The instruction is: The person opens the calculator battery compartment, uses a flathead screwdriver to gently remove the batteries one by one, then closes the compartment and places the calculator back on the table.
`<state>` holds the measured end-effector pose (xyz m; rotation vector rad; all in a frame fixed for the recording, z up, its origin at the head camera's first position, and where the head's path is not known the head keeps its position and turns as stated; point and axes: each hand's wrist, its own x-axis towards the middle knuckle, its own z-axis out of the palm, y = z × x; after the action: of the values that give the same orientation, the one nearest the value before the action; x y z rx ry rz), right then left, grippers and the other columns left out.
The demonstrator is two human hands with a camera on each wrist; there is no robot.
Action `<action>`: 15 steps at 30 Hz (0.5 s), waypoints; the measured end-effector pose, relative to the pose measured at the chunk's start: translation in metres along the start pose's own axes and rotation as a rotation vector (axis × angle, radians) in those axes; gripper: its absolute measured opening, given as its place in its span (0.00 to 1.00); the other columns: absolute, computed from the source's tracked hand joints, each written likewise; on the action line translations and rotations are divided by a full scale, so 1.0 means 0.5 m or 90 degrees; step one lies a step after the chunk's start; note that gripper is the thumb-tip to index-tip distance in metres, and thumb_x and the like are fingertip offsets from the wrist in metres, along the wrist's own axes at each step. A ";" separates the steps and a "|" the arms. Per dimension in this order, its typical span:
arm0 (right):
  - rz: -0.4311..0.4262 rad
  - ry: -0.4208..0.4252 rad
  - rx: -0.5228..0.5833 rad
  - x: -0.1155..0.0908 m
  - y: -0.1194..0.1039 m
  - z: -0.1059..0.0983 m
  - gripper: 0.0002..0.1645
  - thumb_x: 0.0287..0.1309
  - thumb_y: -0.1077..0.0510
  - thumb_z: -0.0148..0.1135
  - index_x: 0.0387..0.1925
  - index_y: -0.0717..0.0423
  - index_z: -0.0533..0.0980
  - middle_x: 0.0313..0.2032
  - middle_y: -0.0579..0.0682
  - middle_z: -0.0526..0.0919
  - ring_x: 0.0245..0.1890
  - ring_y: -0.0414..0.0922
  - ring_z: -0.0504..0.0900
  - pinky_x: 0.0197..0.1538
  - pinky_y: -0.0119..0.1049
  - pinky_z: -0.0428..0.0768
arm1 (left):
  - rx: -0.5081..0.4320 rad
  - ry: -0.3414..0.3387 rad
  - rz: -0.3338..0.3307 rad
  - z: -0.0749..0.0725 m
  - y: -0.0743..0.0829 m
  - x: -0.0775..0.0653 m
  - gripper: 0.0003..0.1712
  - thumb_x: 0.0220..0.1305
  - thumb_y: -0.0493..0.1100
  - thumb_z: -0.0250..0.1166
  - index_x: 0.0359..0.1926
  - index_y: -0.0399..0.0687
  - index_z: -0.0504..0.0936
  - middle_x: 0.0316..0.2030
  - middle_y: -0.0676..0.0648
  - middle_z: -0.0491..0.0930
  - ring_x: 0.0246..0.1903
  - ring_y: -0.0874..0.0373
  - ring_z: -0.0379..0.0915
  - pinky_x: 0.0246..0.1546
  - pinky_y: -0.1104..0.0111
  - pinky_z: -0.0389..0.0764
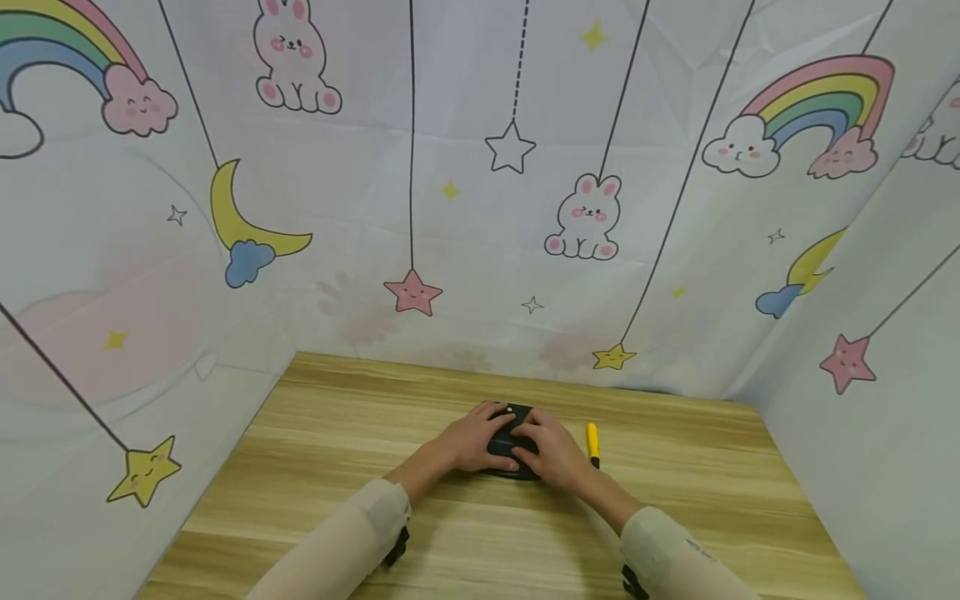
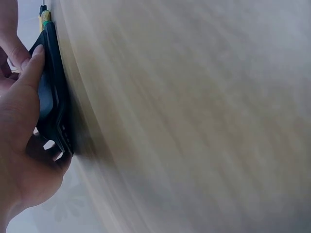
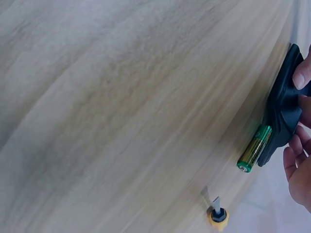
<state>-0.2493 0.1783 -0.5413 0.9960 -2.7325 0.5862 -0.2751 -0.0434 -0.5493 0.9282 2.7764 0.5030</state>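
Observation:
In the head view a flat black plastic device (image 1: pixel 504 442) lies on the wooden table; my hands hide much of it. My left hand (image 1: pixel 471 439) grips its left side, the thumb along the near edge. Seen from the left wrist, fingers of that hand curl at the device's far end. From the right, my right hand (image 1: pixel 553 450) holds the device with bent thumb and fingers over its upper face. Beside the device a green battery (image 3: pixel 254 148) lies on the table in the right wrist view. What kind of device it is cannot be told.
To the right of my right hand lies a screwdriver with a yellow handle (image 1: pixel 592 438), its tip toward me. Wood-grain tabletop (image 1: pixel 337 433) extends around the hands. Patterned white curtains (image 1: pixel 465 233) enclose the table at the back and sides.

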 end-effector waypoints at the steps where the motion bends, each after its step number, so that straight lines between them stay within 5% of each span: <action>1: -0.002 0.002 -0.003 -0.002 0.001 -0.001 0.15 0.65 0.54 0.77 0.50 0.54 0.87 0.45 0.47 0.77 0.46 0.45 0.77 0.53 0.46 0.83 | -0.002 -0.001 0.000 0.000 0.000 0.000 0.55 0.66 0.77 0.64 0.84 0.56 0.61 0.83 0.45 0.53 0.82 0.46 0.48 0.72 0.47 0.69; 15: 0.004 -0.029 -0.046 -0.020 0.019 -0.021 0.19 0.64 0.50 0.78 0.52 0.55 0.87 0.47 0.49 0.79 0.50 0.47 0.78 0.58 0.48 0.82 | -0.003 0.004 0.029 -0.025 -0.022 -0.010 0.54 0.66 0.74 0.67 0.83 0.55 0.63 0.82 0.45 0.55 0.81 0.45 0.49 0.75 0.48 0.65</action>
<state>-0.2475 0.1950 -0.5374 0.9953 -2.7756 0.4682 -0.2805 -0.0581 -0.5416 0.9923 2.7639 0.5189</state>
